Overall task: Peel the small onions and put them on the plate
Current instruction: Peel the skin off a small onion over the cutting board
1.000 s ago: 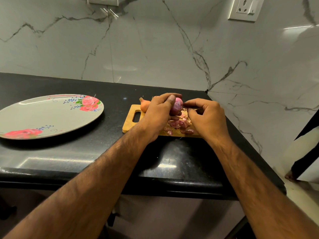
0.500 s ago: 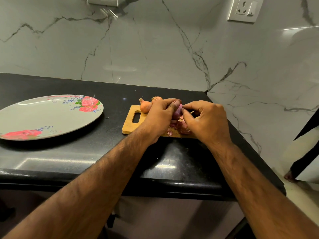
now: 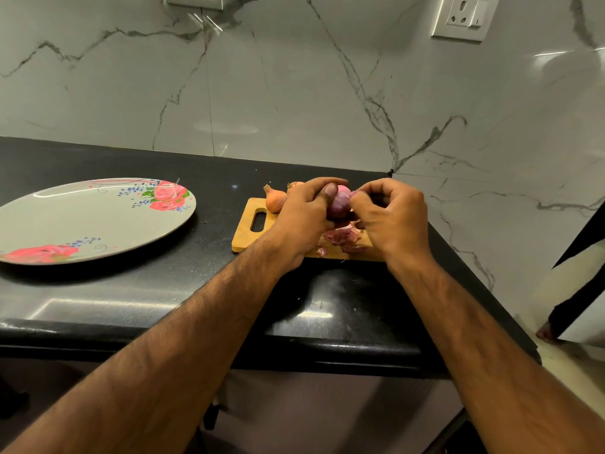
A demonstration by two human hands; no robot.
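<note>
My left hand (image 3: pixel 304 217) grips a small purple onion (image 3: pixel 339 204) above the wooden cutting board (image 3: pixel 248 234), thumb on top of it. Fingertips of my right hand (image 3: pixel 389 214) pinch at the onion's right side, where a bit of skin shows. Pink onion peels (image 3: pixel 343 239) lie on the board under my hands. An unpeeled orange-brown onion (image 3: pixel 274 199) sits at the board's back left corner, and a second one (image 3: pixel 294 184) peeks out behind my left hand. The grey plate with pink roses (image 3: pixel 95 217) lies on the counter at the left, with no onions on it.
The black counter (image 3: pixel 327 309) ends at a front edge below my forearms and a corner at the right. A marble wall stands behind, with a socket (image 3: pixel 465 16) at the upper right. A person's foot (image 3: pixel 550 332) is on the floor at far right.
The purple onion was lowered and half hidden between my hands, then raised again. My right hand has shifted from the peels on the board up to the onion's side.
</note>
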